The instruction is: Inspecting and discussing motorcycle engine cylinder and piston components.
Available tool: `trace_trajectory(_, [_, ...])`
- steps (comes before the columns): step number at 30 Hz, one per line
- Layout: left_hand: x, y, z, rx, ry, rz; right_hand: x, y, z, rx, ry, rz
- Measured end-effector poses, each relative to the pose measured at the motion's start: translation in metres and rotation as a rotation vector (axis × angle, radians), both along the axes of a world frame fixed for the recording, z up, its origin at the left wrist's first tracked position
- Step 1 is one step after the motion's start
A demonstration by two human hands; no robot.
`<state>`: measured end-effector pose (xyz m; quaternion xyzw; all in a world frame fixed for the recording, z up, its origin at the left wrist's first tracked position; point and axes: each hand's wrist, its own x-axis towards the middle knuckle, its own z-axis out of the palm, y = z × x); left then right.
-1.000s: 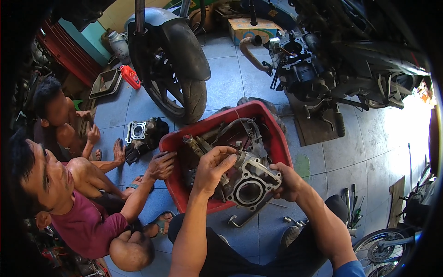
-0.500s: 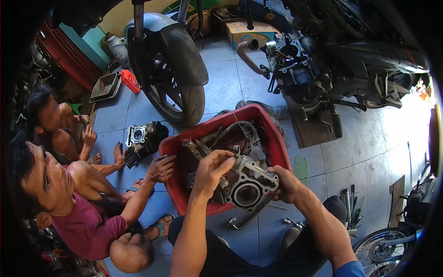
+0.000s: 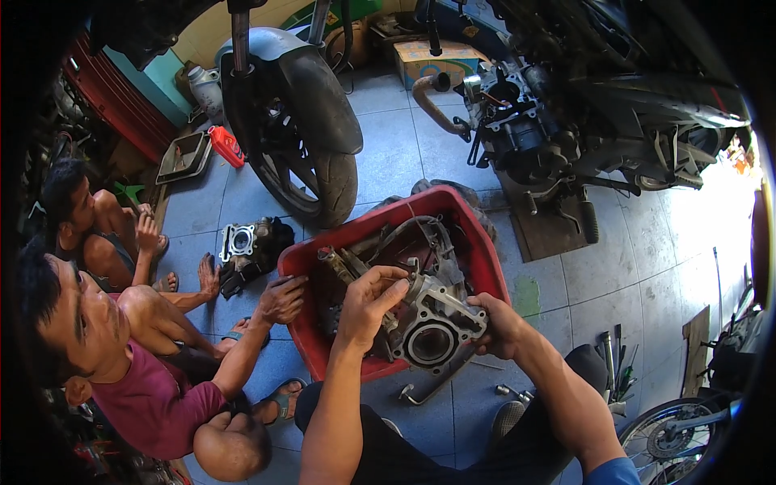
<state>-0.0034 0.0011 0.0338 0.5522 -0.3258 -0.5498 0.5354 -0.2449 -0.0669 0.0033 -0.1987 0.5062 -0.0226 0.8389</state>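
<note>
A grey metal engine cylinder block [image 3: 443,301] with a round bore facing up is held over the near side of a red plastic tub [image 3: 495,263]. My right hand [image 3: 499,325] grips its right edge, thumb on top and the other fingers partly hidden beneath. At its upper left corner is my left hand [image 3: 373,301], thumb and fingers closed together against the metal; anything small between the fingertips cannot be made out. Below the block, a bent metal lever [image 3: 420,394] sticks out past the tub's near rim. More greasy metal parts [image 3: 440,242] lie inside the tub.
A co-worker's hand [image 3: 283,299] rests on the tub's left rim; another person crouches behind. Another engine cylinder [image 3: 239,240] sits on the tiles near a motorcycle front wheel [image 3: 331,182]. An opened motorcycle engine [image 3: 525,121] stands at far right, hand tools [image 3: 618,372] at near right.
My hands and the cylinder block stay almost in place, with only a tiny shift. The person crouching at far left has turned their head.
</note>
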Motion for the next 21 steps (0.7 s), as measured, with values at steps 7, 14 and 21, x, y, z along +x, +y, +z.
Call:
trace_trajectory(7, [-0.0003,-0.0019,-0.0019,-0.004,0.007,-0.003,-0.0002,-0.0003,-0.0006,-0.01,0.033,-0.015])
trace_trajectory(14, [-0.001,-0.0034,-0.0027,-0.012,0.027,-0.001,0.0003,-0.0019,0.0013,0.002,0.046,-0.024])
trace_trajectory(21, [0.0025,-0.0013,-0.0016,-0.026,0.046,0.009,0.0035,-0.0003,0.002,0.014,0.004,-0.031])
